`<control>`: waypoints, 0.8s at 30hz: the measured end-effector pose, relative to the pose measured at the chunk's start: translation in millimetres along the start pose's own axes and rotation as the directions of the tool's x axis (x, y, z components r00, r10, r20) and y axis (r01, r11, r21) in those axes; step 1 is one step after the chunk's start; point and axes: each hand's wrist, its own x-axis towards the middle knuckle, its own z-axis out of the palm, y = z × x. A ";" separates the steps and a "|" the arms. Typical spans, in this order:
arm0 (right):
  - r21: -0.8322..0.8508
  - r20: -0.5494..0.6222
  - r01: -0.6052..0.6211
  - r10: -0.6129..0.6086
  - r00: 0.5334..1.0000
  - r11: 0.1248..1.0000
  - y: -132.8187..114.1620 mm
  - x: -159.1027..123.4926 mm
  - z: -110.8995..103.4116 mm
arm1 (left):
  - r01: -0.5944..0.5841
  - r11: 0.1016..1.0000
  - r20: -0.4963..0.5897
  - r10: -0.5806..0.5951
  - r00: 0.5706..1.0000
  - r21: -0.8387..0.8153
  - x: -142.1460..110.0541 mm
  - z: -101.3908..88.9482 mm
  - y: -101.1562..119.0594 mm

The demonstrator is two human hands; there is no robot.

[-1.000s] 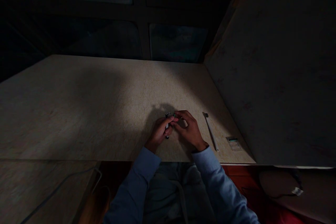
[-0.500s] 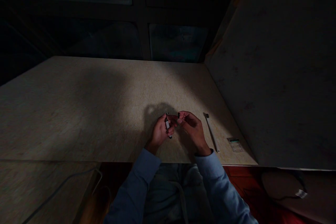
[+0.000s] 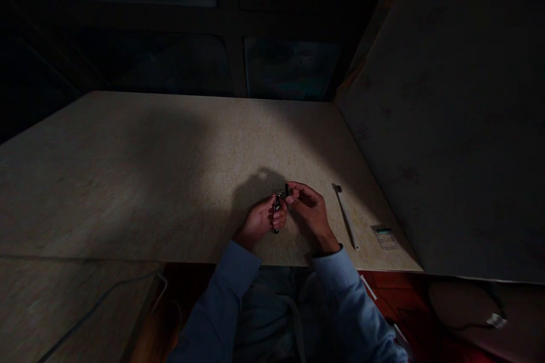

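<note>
My left hand [image 3: 260, 220] is closed around a slim dark tool [image 3: 276, 216] with a pale patch on its side and a shiny metal tip. The tool stands nearly upright in the fingers, its lower end showing below them. My right hand [image 3: 310, 204] pinches a small black piece [image 3: 286, 189] between thumb and fingertips, right by the metal tip. Whether the piece touches the tip I cannot tell. The exact kind of both things is too small and dark to make out.
A toothbrush with a pale handle [image 3: 348, 220] lies on the tabletop [image 3: 179, 193] to the right. Past it is a small clear packet [image 3: 385, 237] with a green strip. A dark wall panel [image 3: 460, 125] rises along the right edge. A cable [image 3: 100, 302] runs at lower left.
My left hand has turned and moved slightly right and down, bringing the slim tool's tip close to the black piece. My right hand stays nearly in place, still pinching it.
</note>
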 end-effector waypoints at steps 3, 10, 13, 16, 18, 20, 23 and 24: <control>0.003 0.037 -0.021 0.021 0.999 1.000 -1.9 -2.2 -0.9 | -0.064 0.997 0.041 0.063 0.997 0.031 -2.1 -0.6 -0.7; 0.082 0.060 -0.051 0.046 0.997 0.995 -5.7 -8.0 -1.3 | -0.185 0.966 0.086 0.172 0.981 0.182 -5.1 1.0 -1.6; 0.169 0.074 -0.090 0.078 0.994 0.981 -6.6 -8.9 -1.1 | -0.194 0.960 0.109 0.175 0.978 0.200 -4.4 -1.9 -3.4; 0.251 0.102 -0.137 0.114 0.988 0.958 -7.4 -9.1 -1.3 | -0.210 0.953 0.146 0.181 0.973 0.218 -2.8 -5.9 -5.5; 0.283 0.140 -0.163 0.127 0.982 0.945 -8.6 -8.9 -2.0 | -0.236 0.945 0.165 0.201 0.966 0.228 -2.3 -7.5 -6.2; 0.298 0.175 -0.184 0.136 0.975 0.936 -10.2 -8.6 -2.8 | -0.263 0.934 0.170 0.226 0.959 0.241 -2.6 -7.8 -6.1; 0.313 0.205 -0.206 0.145 0.968 0.927 -11.9 -8.3 -3.9 | -0.281 0.922 0.166 0.244 0.955 0.265 -3.9 -6.9 -5.4; 0.315 0.208 -0.208 0.147 0.967 0.926 -12.1 -8.2 -4.1 | -0.279 0.920 0.161 0.242 0.957 0.275 -4.3 -6.5 -5.1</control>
